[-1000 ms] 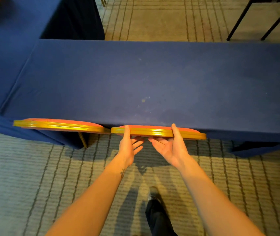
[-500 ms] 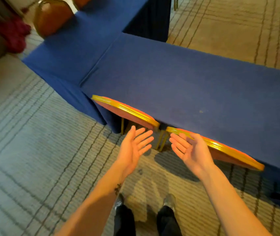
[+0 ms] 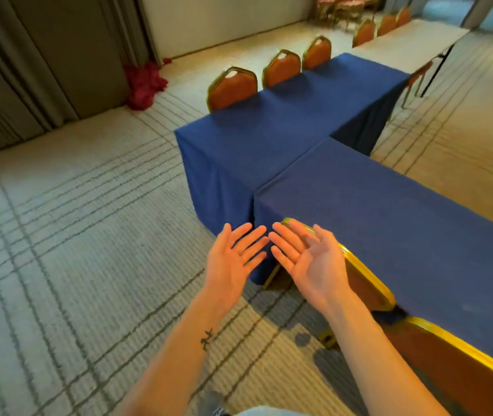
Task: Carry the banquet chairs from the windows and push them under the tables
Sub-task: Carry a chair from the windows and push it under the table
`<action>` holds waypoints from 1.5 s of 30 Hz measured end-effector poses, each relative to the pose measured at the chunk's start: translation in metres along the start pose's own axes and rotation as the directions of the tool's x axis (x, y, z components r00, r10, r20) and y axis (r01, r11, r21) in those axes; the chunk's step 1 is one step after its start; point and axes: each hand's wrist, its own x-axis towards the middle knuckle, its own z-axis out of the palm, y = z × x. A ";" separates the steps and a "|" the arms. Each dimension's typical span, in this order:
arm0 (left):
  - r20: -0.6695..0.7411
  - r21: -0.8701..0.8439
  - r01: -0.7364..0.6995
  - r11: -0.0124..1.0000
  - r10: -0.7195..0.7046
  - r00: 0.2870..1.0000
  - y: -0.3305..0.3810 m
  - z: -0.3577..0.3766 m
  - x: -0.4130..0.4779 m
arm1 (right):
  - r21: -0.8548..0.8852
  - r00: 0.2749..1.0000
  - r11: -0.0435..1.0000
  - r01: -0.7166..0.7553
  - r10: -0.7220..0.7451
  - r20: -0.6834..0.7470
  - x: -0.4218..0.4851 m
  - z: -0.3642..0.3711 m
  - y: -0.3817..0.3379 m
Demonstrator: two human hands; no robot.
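Note:
Two gold-framed banquet chairs with orange backs stand pushed under the near blue-clothed table (image 3: pixel 404 223): one chair (image 3: pixel 365 280) just behind my right hand, the other (image 3: pixel 461 364) at the lower right. My left hand (image 3: pixel 234 261) and my right hand (image 3: pixel 309 259) hover side by side, palms up, fingers straight, holding nothing. Neither hand touches a chair. Three more chairs (image 3: pixel 231 88) stand along the far side of a second blue table (image 3: pixel 275 127).
Striped carpet spreads to the left and front. Dark curtains (image 3: pixel 44 61) hang at the far left, with a red cloth heap (image 3: pixel 144 84) at their foot. A white table (image 3: pixel 410 40) with more chairs stands at the back right.
My hands let go of the right chair's backrest and drew back, palms turning up. My view swung left, bringing the second table, the curtains and the far chairs into sight.

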 end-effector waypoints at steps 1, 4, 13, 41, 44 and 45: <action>-0.004 -0.004 -0.012 1.000 0.012 1.000 0.010 -0.002 -0.001 | -0.003 1.000 1.000 0.009 -0.009 0.016 0.002 0.013 0.002; -0.031 -0.037 -0.062 0.997 0.061 0.998 0.059 -0.034 -0.002 | -0.030 0.995 0.999 -0.024 0.027 0.096 0.019 0.068 0.026; -0.170 -0.076 -0.172 0.982 0.157 0.973 0.155 -0.119 0.055 | -0.109 0.983 0.985 -0.136 0.148 0.110 0.107 0.169 0.096; -0.314 -0.282 -0.440 0.852 0.352 0.882 0.602 -0.323 0.391 | -0.267 0.847 0.921 -0.285 0.372 0.380 0.583 0.606 0.215; -0.255 -0.298 -0.384 0.874 0.315 0.914 0.663 -0.340 0.444 | -0.243 0.885 0.944 -0.225 0.302 0.353 0.632 0.660 0.217; -0.226 -0.301 -0.373 0.878 0.314 0.922 0.679 -0.341 0.458 | -0.229 0.889 0.950 -0.211 0.284 0.359 0.644 0.673 0.215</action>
